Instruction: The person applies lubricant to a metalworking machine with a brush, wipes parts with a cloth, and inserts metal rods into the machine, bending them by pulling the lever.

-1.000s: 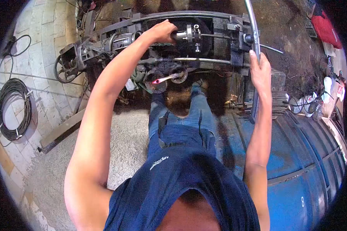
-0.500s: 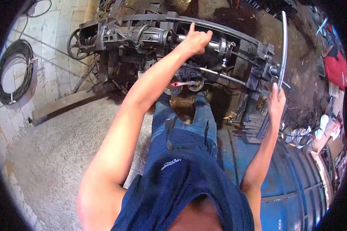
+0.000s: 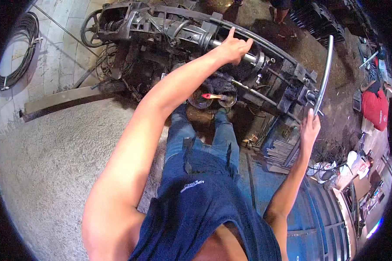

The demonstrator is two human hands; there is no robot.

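My left hand (image 3: 236,50) is over the middle of a greasy metal machine (image 3: 187,32), at a bright steel shaft (image 3: 250,58). Two of its fingers stretch out and the others curl under, so whatever they close on is hidden. On the right, my right hand (image 3: 309,126) grips the lower end of a long shiny metal rod (image 3: 325,76), which rises past the machine's right end. A paintbrush (image 3: 211,96) with a red handle lies across two round containers (image 3: 228,103) below the machine.
A flywheel (image 3: 91,28) sits at the machine's left end. Coiled black cable (image 3: 19,52) lies at far left. A bundle of rods (image 3: 283,152) and a blue ribbed metal surface (image 3: 300,209) are at lower right. Another person's foot (image 3: 280,16) shows at the top.
The view has shifted, so the machine appears higher at left and more tilted. The rod now leans further right and sits lower in view. Both hands keep about the same pose.
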